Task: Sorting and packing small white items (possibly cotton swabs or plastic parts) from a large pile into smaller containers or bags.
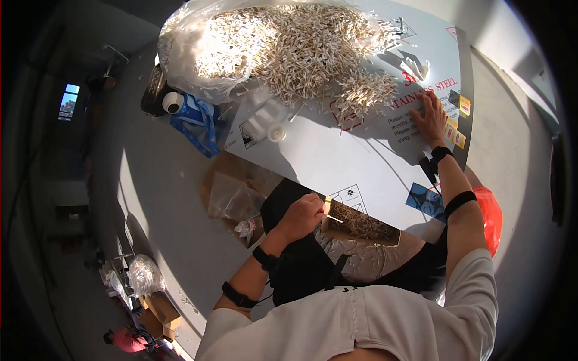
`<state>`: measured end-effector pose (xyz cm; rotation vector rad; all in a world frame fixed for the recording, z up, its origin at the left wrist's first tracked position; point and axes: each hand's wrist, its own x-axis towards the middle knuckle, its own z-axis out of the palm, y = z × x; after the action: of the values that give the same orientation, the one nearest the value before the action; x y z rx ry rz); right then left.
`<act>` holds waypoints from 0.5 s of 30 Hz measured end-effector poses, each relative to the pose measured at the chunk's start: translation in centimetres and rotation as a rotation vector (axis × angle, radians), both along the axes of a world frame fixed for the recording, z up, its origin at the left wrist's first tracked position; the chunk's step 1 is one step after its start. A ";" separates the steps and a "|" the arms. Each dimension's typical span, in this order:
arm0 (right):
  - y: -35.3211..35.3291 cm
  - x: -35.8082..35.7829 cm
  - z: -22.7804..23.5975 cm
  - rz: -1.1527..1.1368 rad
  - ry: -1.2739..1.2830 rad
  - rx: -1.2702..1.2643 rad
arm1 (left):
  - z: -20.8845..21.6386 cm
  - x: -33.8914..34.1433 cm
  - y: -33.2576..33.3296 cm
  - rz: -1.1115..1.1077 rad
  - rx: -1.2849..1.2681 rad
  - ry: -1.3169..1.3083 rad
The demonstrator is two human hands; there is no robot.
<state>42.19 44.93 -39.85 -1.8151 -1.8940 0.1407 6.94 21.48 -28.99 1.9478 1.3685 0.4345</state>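
My left hand (303,215) is closed just off the table's near edge. A thin white stick, which looks like a cotton swab (335,219), pokes out from its fingers over an open cardboard box (394,242) of loose swabs. My right hand (431,120) rests with fingers stretched out on the table's right side, holding nothing I can see. Small yellow packets (456,137) lie beside it along the edge. A big heap of cotton swabs (307,57) spills from a clear plastic bag (208,90) across the far side, with a smaller pile (363,96) nearer my right hand.
A clear round container (277,133) stands on the printed grey tabletop (325,159). Left of the table are a blue strapped item (198,123) and a carton with plastic (235,195). A blue card (426,201) lies near the front; a red bag (489,219) hangs at right.
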 end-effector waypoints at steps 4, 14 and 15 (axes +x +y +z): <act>-0.2 0.2 -0.2 -0.007 0.019 0.004 | 0.4 0.6 3.8 0.081 -0.037 -0.049; -0.6 -1.1 1.0 -0.007 0.040 0.000 | -1.8 -8.8 28.8 0.485 0.476 -0.226; -0.4 -1.6 1.0 0.001 0.050 -0.001 | -1.9 -10.3 30.4 0.478 0.532 -0.250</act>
<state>40.58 44.52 -38.87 -1.7955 -1.8608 0.1856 -3.39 51.90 -30.86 1.8517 1.6604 1.3384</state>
